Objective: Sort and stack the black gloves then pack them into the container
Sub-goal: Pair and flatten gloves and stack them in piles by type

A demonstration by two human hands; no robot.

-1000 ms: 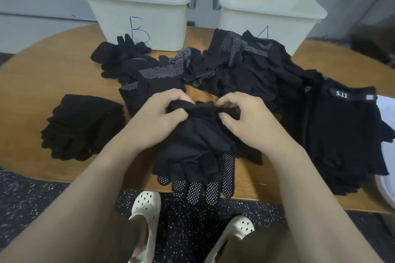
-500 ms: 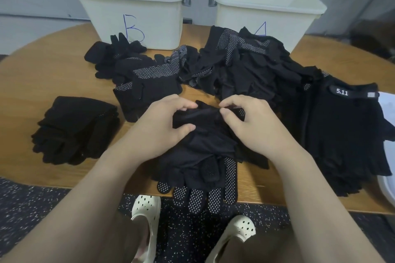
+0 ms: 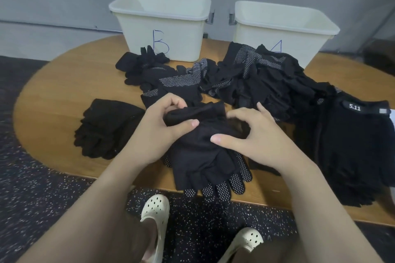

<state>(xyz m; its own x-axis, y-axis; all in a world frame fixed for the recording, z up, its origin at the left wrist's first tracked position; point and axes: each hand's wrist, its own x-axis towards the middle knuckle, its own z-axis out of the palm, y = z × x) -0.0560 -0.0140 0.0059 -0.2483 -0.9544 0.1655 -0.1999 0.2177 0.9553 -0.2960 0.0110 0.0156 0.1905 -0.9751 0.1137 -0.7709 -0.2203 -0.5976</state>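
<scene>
two pale clogs (image 3: 155, 209) stood below the bench (image 3: 53, 96) edge. on it, the left hand (image 3: 158, 128) pinched the cuff of the near glove stack (image 3: 205, 160), the right hand (image 3: 254, 136) curled on it. beyond lay three more glove piles (image 3: 256, 79), then two white bins (image 3: 164, 25).

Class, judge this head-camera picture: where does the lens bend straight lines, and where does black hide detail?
Head view: wide-angle bowing curves the table edge and tilts the bins; soft, even light, no glare; the plain glove stack merges into one dark mass; slight softness at the hands.
</scene>
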